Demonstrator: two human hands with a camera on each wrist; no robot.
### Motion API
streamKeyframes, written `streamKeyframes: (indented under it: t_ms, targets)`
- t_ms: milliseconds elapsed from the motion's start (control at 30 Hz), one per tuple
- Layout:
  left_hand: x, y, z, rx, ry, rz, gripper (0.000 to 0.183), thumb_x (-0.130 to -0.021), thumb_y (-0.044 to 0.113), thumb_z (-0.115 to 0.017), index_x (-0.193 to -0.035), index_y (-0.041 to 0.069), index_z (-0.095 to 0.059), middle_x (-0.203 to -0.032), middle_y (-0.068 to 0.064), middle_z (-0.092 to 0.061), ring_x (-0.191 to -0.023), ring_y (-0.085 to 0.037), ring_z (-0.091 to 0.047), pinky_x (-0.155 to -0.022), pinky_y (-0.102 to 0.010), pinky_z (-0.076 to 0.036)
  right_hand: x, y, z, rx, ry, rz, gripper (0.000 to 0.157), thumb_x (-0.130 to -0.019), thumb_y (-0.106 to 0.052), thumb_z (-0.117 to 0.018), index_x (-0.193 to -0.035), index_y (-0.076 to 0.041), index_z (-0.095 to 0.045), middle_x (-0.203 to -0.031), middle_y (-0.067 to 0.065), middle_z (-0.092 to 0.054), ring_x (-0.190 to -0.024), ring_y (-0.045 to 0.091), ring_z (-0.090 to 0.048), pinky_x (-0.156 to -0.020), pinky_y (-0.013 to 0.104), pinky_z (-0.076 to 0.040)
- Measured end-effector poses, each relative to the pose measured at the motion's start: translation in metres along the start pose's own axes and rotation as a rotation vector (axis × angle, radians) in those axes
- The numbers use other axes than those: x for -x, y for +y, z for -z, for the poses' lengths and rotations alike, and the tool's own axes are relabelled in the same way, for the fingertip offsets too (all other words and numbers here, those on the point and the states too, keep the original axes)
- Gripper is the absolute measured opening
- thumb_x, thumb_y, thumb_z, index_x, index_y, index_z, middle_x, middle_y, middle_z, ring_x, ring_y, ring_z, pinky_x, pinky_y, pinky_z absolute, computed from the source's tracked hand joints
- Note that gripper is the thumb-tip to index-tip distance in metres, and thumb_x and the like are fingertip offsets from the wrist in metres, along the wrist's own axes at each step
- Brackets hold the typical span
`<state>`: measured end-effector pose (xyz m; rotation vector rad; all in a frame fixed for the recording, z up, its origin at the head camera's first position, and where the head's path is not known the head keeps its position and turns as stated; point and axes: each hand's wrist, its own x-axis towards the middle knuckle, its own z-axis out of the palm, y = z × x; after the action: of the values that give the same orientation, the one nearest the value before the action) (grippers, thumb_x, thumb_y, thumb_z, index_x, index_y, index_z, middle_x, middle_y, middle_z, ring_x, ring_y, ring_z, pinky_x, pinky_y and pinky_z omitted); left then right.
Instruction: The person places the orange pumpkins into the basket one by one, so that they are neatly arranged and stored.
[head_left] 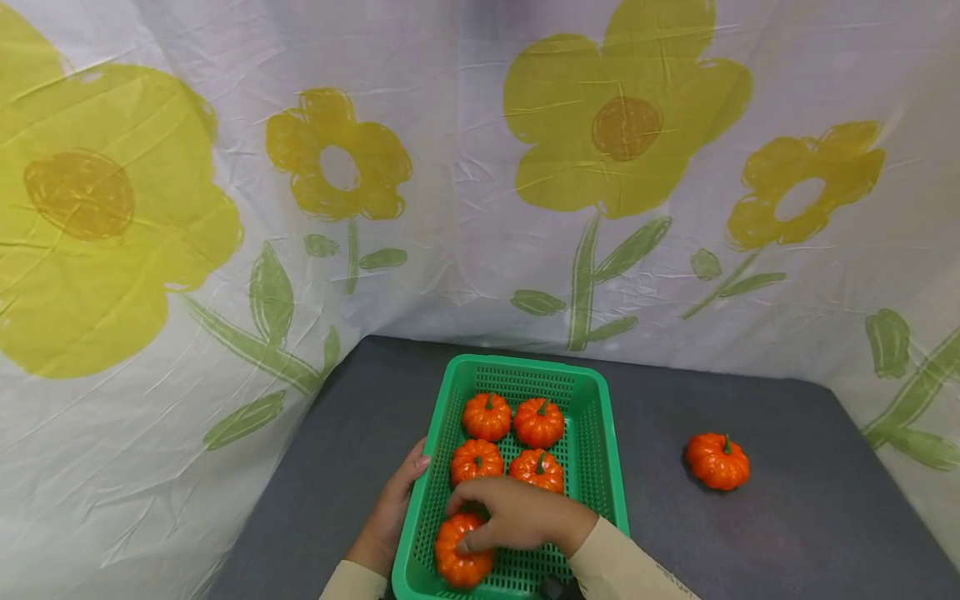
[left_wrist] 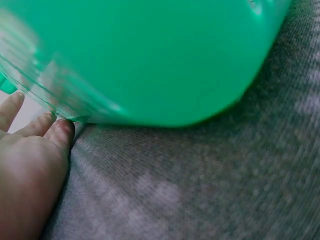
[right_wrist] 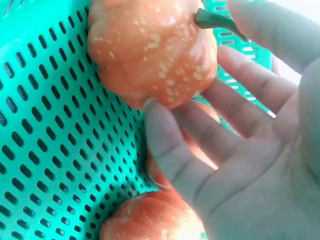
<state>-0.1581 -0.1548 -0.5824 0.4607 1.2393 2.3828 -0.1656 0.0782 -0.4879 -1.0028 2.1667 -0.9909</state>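
A green plastic basket (head_left: 611,450) with slotted walls stands on the dark tabletop and holds several small orange pumpkins. My right hand (head_left: 517,512) reaches into its near part and grips a pumpkin (head_left: 457,562), thumb on one side and fingers on the other. In the right wrist view, fingertips (right_wrist: 157,112) lie against that pumpkin (right_wrist: 150,45), whose green stem is beside the thumb. Beyond the hand sit further pumpkins (head_left: 487,417) in two rows. My left hand (head_left: 393,504) rests against the basket's outer left side, its fingers (left_wrist: 37,125) fairly straight along the wall.
A lone pumpkin (head_left: 717,461) lies on the dark tabletop (head_left: 787,533) to the right of the basket. A white cloth (head_left: 465,250) printed with yellow flowers hangs behind the table and around its sides.
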Motion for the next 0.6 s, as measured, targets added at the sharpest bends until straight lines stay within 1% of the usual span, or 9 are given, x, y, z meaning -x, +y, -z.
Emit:
streamKeyframes:
  t_ms: [133, 300, 400, 500, 567, 600]
  targets:
    - [-0.0003, 0.0005, -0.0006, -0.002, 0.011, -0.002, 0.062, -0.119, 0.033, -0.018, -0.176, 0.013, -0.002, -0.174, -0.018, -0.021, -0.15, -0.027, -0.04, -0.121, -0.046, -0.037, -0.0004, 0.0, 0.0012, -0.07, 0.023, 0.022, 0.026, -0.098, -0.019, -0.085, -0.122, -0.014, -0.076, -0.116, -0.016, -0.069, -0.106, 0.003, -0.062, -0.096, 0.028, -0.052]
    - [-0.0008, 0.0, -0.0002, 0.002, -0.023, -0.018, 0.062, -0.119, 0.033, -0.016, -0.176, 0.012, -0.002, -0.172, -0.018, -0.025, -0.145, -0.026, -0.045, -0.118, -0.045, -0.04, -0.0007, -0.0012, 0.0023, -0.155, 0.065, 0.044, 0.021, -0.101, -0.018, -0.082, -0.121, -0.013, -0.076, -0.118, -0.01, -0.072, -0.11, 0.008, -0.065, -0.1, 0.031, -0.052]
    - [-0.0006, -0.0007, 0.0, 0.007, -0.032, -0.024, 0.061, -0.119, 0.032, -0.015, -0.176, 0.012, -0.003, -0.169, -0.017, -0.03, -0.14, -0.024, -0.049, -0.116, -0.044, -0.042, -0.0012, -0.0025, 0.0023, -0.196, 0.086, 0.067, 0.023, -0.102, -0.017, -0.081, -0.123, -0.01, -0.075, -0.122, -0.003, -0.073, -0.117, 0.013, -0.066, -0.104, 0.034, -0.052]
    - [-0.0009, -0.0008, -0.0002, 0.018, -0.029, -0.021, 0.061, -0.119, 0.032, -0.016, -0.176, 0.013, -0.004, -0.167, -0.017, -0.033, -0.139, -0.023, -0.051, -0.116, -0.045, -0.042, -0.0017, -0.0027, 0.0022, -0.239, 0.098, 0.085, 0.027, -0.102, -0.015, -0.08, -0.127, -0.007, -0.072, -0.126, 0.005, -0.072, -0.121, 0.02, -0.067, -0.107, 0.037, -0.051]
    - [-0.0013, -0.0004, 0.0, 0.017, -0.025, -0.018, 0.061, -0.119, 0.032, -0.017, -0.176, 0.012, -0.004, -0.166, -0.016, -0.035, -0.139, -0.023, -0.051, -0.116, -0.044, -0.042, -0.0018, -0.0028, 0.0023, -0.267, 0.105, 0.088, 0.03, -0.102, -0.013, -0.08, -0.13, -0.006, -0.07, -0.128, 0.006, -0.071, -0.123, 0.024, -0.067, -0.108, 0.039, -0.051]
    - [-0.0013, 0.0, -0.0001, 0.017, -0.021, -0.014, 0.061, -0.119, 0.032, -0.018, -0.176, 0.012, -0.003, -0.165, -0.015, -0.036, -0.14, -0.022, -0.051, -0.117, -0.045, -0.042, -0.0016, -0.003, 0.0026, -0.275, 0.111, 0.084, 0.031, -0.103, -0.013, -0.079, -0.131, -0.006, -0.069, -0.127, 0.005, -0.071, -0.122, 0.024, -0.066, -0.107, 0.039, -0.052]
